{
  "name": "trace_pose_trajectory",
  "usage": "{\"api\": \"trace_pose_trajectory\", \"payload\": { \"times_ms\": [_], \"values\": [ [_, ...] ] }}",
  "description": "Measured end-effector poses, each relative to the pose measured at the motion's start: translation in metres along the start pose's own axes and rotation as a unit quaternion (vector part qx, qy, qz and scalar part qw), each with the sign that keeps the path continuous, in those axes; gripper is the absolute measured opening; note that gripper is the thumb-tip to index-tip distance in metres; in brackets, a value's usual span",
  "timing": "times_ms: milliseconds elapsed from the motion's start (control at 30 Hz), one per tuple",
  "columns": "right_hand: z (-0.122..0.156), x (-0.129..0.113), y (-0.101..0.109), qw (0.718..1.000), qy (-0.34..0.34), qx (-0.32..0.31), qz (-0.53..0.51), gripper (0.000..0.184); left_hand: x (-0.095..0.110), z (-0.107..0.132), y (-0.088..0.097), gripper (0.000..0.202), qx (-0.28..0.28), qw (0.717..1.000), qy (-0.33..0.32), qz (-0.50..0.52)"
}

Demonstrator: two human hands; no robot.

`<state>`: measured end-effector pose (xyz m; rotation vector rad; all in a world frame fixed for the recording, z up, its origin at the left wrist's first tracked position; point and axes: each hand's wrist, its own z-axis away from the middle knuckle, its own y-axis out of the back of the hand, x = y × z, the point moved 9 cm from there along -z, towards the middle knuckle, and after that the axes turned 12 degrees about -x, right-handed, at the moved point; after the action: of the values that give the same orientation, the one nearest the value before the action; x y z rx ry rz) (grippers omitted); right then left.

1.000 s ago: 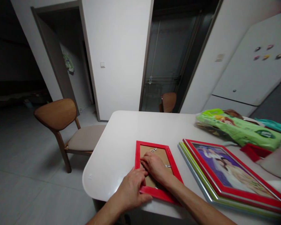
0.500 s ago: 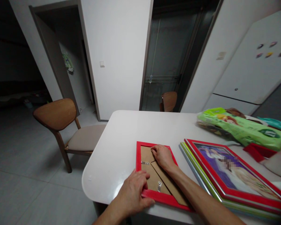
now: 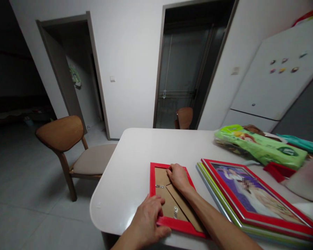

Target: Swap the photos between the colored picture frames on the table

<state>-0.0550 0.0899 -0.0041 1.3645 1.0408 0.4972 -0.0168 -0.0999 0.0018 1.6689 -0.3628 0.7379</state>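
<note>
A small red picture frame [image 3: 153,180] lies face down on the white table [image 3: 135,163], showing its brown cardboard back and metal clips. My left hand [image 3: 147,218] presses on the frame's near left corner, fingers curled over the red edge. My right hand [image 3: 178,177] rests at the far edge of the frame's back, fingers bent down onto a clip there; what the fingertips pinch is hidden.
A stack of larger frames [image 3: 250,198], red on top with a photo, lies to the right. Behind it are a green packet [image 3: 261,147] and a red object [image 3: 278,171]. A wooden chair [image 3: 73,146] stands left of the table; a fridge [image 3: 271,83] stands at the right.
My right hand moved from the middle of the frame's back to its far edge. My left hand stayed on the near left corner. The view shifted slightly.
</note>
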Motion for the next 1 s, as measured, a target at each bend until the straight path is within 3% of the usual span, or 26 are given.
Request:
{"api": "trace_pose_trajectory", "payload": {
  "times_ms": [133,267,367,433,500,567,633,700,800,867,933,1000],
  "values": [
    [0.004,-0.004,0.014,0.999,0.003,0.018,-0.032,0.019,-0.005,0.001,-0.001,0.041,0.012,1.000,0.009,-0.011],
    [0.021,0.001,0.038,0.997,0.027,0.030,-0.072,0.026,-0.004,-0.001,-0.010,0.051,-0.011,0.999,0.022,-0.045],
    [0.044,0.020,0.052,0.993,0.028,0.045,-0.107,0.031,0.003,-0.006,-0.015,0.047,-0.018,0.997,0.037,-0.070],
    [0.063,0.042,0.054,0.973,0.002,0.047,-0.224,0.036,0.009,-0.009,-0.012,0.042,-0.021,0.996,0.045,-0.073],
    [0.083,0.065,0.045,0.907,-0.050,0.046,-0.415,0.043,0.015,-0.009,-0.004,0.037,-0.014,0.997,0.039,-0.060],
    [0.103,0.075,0.032,0.802,-0.099,0.054,-0.586,0.047,0.021,-0.007,0.012,0.025,0.022,0.999,0.019,-0.022],
    [0.116,0.064,0.023,0.705,-0.105,0.056,-0.699,0.047,0.026,-0.005,0.029,0.013,0.080,0.995,-0.002,0.058],
    [0.120,0.033,0.017,0.635,-0.068,0.021,-0.769,0.044,0.030,-0.003,0.037,0.014,0.134,0.974,-0.026,0.181],
    [0.121,-0.017,0.002,0.564,-0.052,-0.071,-0.821,0.038,0.039,-0.007,0.026,0.024,0.170,0.909,-0.053,0.376],
    [0.120,-0.031,0.006,0.529,-0.030,-0.060,-0.846,0.032,0.049,-0.012,0.015,0.029,0.174,0.872,-0.059,0.455],
    [0.120,-0.024,0.020,0.514,-0.005,-0.005,-0.858,0.030,0.061,-0.017,0.013,0.036,0.182,0.848,-0.060,0.494],
    [0.121,0.000,0.038,0.525,-0.003,0.040,-0.850,0.037,0.076,-0.025,0.021,0.051,0.185,0.828,-0.079,0.524]
  ]
}}
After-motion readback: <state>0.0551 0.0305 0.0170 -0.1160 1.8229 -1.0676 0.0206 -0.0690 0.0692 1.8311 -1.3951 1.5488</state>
